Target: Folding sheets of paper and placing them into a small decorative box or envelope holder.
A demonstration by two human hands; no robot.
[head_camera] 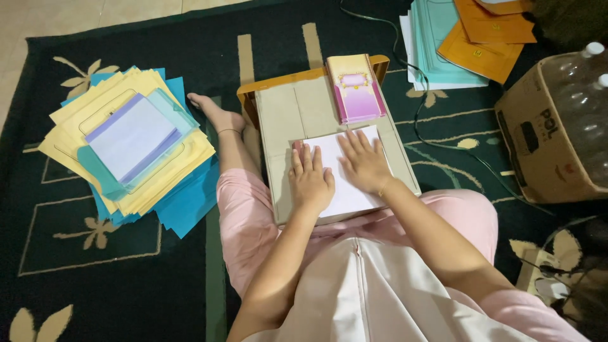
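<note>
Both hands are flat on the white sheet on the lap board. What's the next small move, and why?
Probably slide the left hand and right hand outward to press the white sheet flat: both palms rest on it, the sheet lies square on the board, and the pink card waits just beyond.

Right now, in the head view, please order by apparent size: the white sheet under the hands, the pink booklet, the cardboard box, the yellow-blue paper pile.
1. Yellow-blue paper pile
2. Cardboard box, cut off by the frame edge
3. White sheet, partly covered by both hands
4. Pink booklet
</note>
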